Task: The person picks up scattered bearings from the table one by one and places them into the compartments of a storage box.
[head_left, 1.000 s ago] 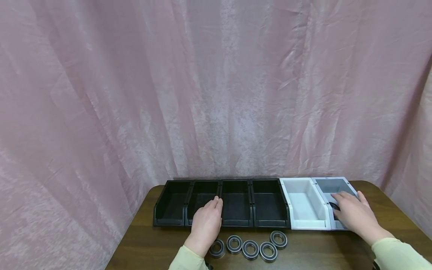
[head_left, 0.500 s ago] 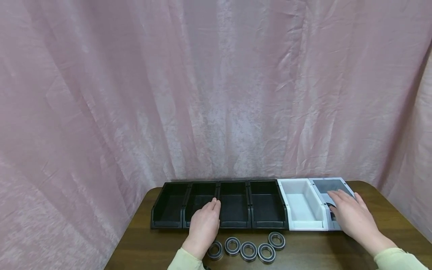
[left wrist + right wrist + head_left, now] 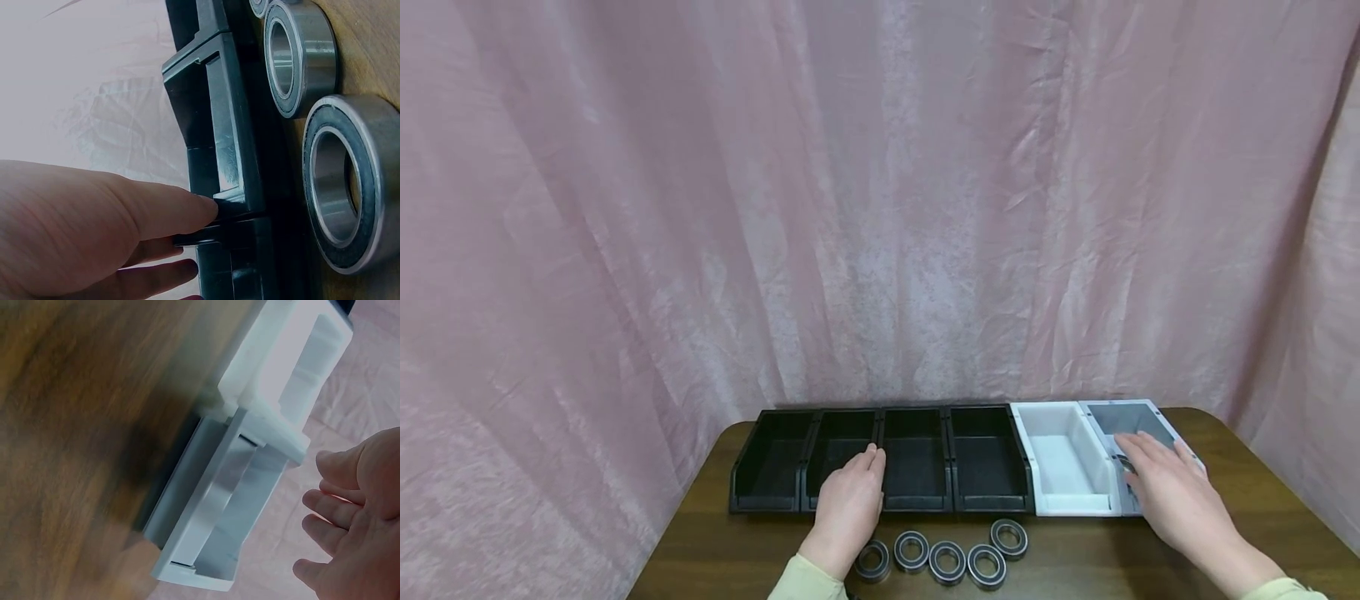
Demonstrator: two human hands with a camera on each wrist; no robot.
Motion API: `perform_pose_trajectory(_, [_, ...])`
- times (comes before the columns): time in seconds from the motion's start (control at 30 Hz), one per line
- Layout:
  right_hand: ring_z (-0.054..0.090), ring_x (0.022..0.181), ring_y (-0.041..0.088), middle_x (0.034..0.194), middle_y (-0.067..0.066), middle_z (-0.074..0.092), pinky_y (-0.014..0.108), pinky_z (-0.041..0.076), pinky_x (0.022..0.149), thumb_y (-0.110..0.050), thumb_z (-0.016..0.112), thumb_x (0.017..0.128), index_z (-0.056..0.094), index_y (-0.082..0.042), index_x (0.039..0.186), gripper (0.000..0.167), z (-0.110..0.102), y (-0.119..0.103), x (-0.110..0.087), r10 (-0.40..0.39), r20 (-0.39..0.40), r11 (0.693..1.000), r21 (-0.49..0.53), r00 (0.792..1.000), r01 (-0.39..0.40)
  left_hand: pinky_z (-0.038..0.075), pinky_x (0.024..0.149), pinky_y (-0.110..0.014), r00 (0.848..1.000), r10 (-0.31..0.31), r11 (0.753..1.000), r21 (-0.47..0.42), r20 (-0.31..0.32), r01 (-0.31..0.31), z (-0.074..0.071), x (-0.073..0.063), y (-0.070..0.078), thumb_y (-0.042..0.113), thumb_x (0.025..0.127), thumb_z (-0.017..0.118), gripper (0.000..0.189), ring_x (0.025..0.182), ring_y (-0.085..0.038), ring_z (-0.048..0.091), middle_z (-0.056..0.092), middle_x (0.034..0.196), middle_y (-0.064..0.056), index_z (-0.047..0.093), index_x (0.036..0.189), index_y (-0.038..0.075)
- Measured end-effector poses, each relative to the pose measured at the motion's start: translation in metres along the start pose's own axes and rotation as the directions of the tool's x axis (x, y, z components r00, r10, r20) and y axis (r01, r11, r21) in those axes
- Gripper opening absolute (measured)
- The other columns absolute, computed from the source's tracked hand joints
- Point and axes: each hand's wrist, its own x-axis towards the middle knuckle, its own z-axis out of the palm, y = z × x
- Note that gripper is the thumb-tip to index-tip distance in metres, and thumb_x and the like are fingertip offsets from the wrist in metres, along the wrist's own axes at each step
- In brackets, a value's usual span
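Observation:
My left hand (image 3: pixel 850 493) reaches over the front of the black bins (image 3: pixel 912 502). In the left wrist view, its thumb (image 3: pixel 181 209) touches the front corner of a bin, with the other fingers stretched out below it. Several ball bearings (image 3: pixel 987 583) lie on the table just in front; the nearest bearing (image 3: pixel 389 162) looms large in the left wrist view. My right hand (image 3: pixel 1176 492) hovers over the grey bin (image 3: pixel 209 506), palm bare and fingers loosely bent. By its thumb in the head view, a dark ring-shaped piece (image 3: pixel 1125 461) partly shows, mostly covered by the hand.
Between the black bins and the grey one stands a white bin (image 3: pixel 1067 505), all in one row along the back of the wooden table (image 3: pixel 688 550). A pink curtain (image 3: pixel 880 208) hangs close behind the row.
The head view has shifted, so everything sits further left and slightly lower. My right hand has drawn slightly left over the grey bin. My left hand stays at the black bins.

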Motion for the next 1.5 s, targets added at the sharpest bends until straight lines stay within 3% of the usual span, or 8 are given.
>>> perform_pose_trajectory(0.13, [0.06,0.132,0.054,0.137,0.032,0.068,0.076,0.033,0.12,-0.001,0.084,0.089,0.067,0.008,0.137,0.052,-0.002,-0.006,-0.003,-0.01,-0.019,1.0,0.008,1.0,0.01,0.067,0.087,-0.04,1.0,0.007,1.0,0.001,-0.005,-0.007,-0.001,0.003,-0.001,0.01,0.084,0.097,0.058,0.118,-0.028,0.076,0.074,0.14,-0.018,0.075,0.136,-0.001])
perform_pose_trajectory(0.37, [0.059,0.135,0.054,0.142,0.032,0.066,0.068,0.023,0.129,-0.012,0.088,0.09,0.065,0.01,0.141,0.059,-0.008,-0.018,-0.003,-0.028,-0.006,0.999,0.02,1.0,0.028,0.066,0.09,-0.041,1.0,-0.002,1.0,0.015,-0.001,0.002,-0.006,0.008,-0.002,0.01,0.086,0.097,0.058,0.12,-0.028,0.076,0.072,0.142,-0.017,0.074,0.138,0.0])
perform_pose_trajectory(0.73, [0.057,0.14,0.051,0.147,0.028,0.065,0.065,0.026,0.129,-0.027,0.091,0.089,0.065,0.007,0.144,0.07,-0.004,-0.042,-0.003,-0.052,0.027,0.998,0.044,0.998,0.05,0.066,0.093,-0.042,1.0,-0.018,1.0,0.012,0.024,0.018,-0.006,0.005,-0.003,0.012,0.086,0.097,0.06,0.123,-0.029,0.074,0.072,0.144,-0.017,0.073,0.14,0.0])
perform_pose_trajectory(0.97, [0.058,0.14,0.05,0.149,0.025,0.065,0.044,0.006,0.137,-0.03,0.092,0.086,0.064,0.006,0.147,0.076,-0.002,-0.048,-0.006,-0.12,0.008,0.992,0.036,0.993,0.12,0.065,0.094,-0.042,0.998,-0.036,0.999,0.01,0.047,0.036,-0.006,0.005,0.0,0.014,0.087,0.096,0.061,0.124,-0.029,0.074,0.071,0.146,-0.016,0.072,0.141,0.001])
perform_pose_trajectory(1.2, [0.062,0.137,0.047,0.148,0.022,0.067,0.024,-0.012,0.129,-0.033,0.093,0.084,0.066,0.004,0.146,0.077,0.001,-0.056,-0.016,-0.167,0.021,0.986,0.022,0.986,0.166,0.066,0.092,-0.041,0.999,-0.033,0.999,0.006,0.043,0.032,-0.002,0.002,0.003,0.014,0.087,0.096,0.059,0.122,-0.029,0.075,0.071,0.144,-0.017,0.073,0.14,0.0])
perform_pose_trajectory(1.4, [0.063,0.138,0.045,0.149,0.02,0.067,0.027,-0.007,0.132,-0.034,0.094,0.084,0.066,0.002,0.147,0.078,0.0,-0.068,-0.021,-0.19,0.051,0.982,0.03,0.981,0.188,0.066,0.092,-0.041,0.999,-0.032,0.999,0.008,0.03,0.032,-0.002,-0.002,0.003,0.013,0.086,0.096,0.058,0.121,-0.028,0.075,0.072,0.143,-0.017,0.074,0.138,0.0])
perform_pose_trajectory(1.5, [0.06,0.143,0.042,0.153,0.018,0.065,0.038,0.006,0.136,-0.038,0.092,0.088,0.064,-0.001,0.151,0.078,-0.002,-0.075,-0.023,-0.153,0.118,0.988,0.048,0.981,0.148,0.066,0.092,-0.041,0.999,-0.026,1.0,0.01,0.028,0.026,-0.002,-0.003,0.003,0.013,0.086,0.096,0.058,0.121,-0.029,0.075,0.072,0.142,-0.017,0.074,0.138,0.0])
